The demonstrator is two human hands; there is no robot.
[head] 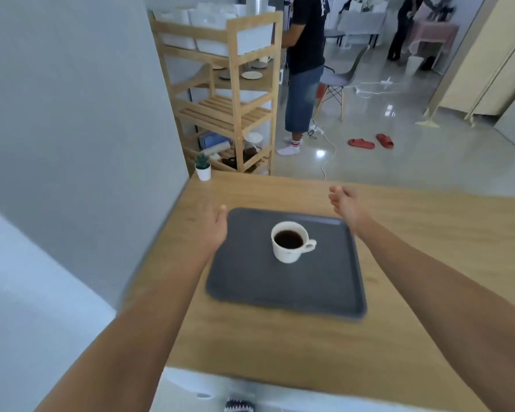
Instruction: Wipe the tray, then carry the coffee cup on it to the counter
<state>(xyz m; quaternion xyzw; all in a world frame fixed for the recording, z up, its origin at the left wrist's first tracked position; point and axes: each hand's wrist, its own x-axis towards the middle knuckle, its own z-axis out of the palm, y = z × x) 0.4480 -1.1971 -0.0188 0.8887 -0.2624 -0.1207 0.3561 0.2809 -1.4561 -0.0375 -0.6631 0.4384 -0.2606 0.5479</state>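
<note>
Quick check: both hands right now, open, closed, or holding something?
Left hand: open, empty, beside the left edge of the tray.
Right hand: open, empty, above the tray's far right corner.

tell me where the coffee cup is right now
In the head view, the coffee cup stands near the middle of the grey tray on the wooden counter, between both hands.

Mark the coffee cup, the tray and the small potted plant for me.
coffee cup (286, 253): head view, on its white front wall.
tray (280, 288): head view, on bare dark surface nearer than the cup.
potted plant (203, 172): head view, on its white pot.
</note>
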